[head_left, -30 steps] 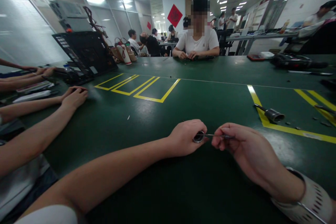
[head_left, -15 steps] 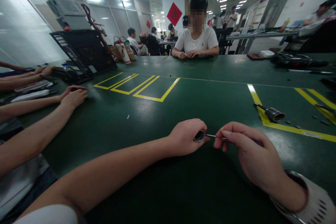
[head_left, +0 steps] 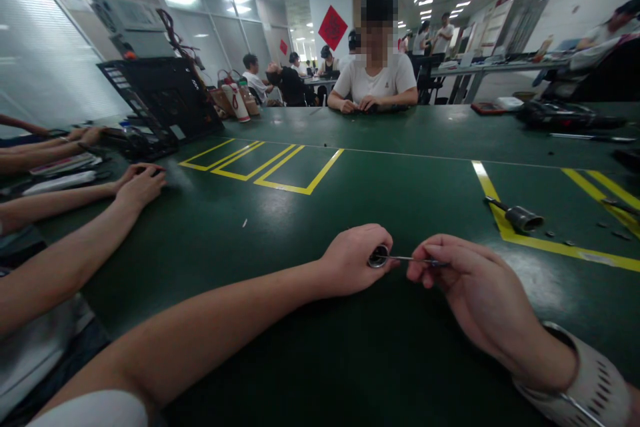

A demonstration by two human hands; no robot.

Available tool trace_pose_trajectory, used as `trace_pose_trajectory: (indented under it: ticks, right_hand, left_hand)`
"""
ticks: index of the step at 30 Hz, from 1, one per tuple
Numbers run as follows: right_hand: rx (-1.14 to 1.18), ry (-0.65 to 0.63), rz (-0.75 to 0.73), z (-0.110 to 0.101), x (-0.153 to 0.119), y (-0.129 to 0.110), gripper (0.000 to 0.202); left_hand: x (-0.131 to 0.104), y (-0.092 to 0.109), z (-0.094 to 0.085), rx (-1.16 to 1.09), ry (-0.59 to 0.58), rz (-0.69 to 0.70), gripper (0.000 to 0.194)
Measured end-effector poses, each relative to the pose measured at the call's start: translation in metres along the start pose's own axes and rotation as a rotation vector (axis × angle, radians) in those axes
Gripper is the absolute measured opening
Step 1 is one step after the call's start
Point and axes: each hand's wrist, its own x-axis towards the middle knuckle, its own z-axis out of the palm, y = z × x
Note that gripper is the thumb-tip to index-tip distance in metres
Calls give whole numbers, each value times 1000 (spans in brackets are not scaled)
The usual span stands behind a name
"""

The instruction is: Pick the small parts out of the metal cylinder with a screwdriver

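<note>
My left hand [head_left: 353,260] is closed around a small metal cylinder [head_left: 379,256], whose open round end faces right. My right hand [head_left: 465,283] pinches a thin metal tool [head_left: 410,259]. The tool's tip reaches into the cylinder's open end. Both hands rest low over the dark green table [head_left: 320,213], close to its near edge. A pale perforated band sits on my right wrist.
A second metal cylinder with a rod [head_left: 517,217] lies on a yellow line at the right, small parts beside it. Other people's arms [head_left: 75,213] rest on the table at the left. A black machine [head_left: 160,103] stands at back left. A person [head_left: 375,73] sits opposite.
My right hand has turned slightly and shifted its grip on the thin tool. The left hand and the cylinder have stayed almost in place.
</note>
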Motion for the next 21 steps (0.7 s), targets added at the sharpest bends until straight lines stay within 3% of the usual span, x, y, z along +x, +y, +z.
trace_pose_trajectory:
  ticks: [21]
  right_hand:
    - [90,53,259,-10,13,-3,16]
  left_hand:
    - [1,4,-2,32,-66,-37,24]
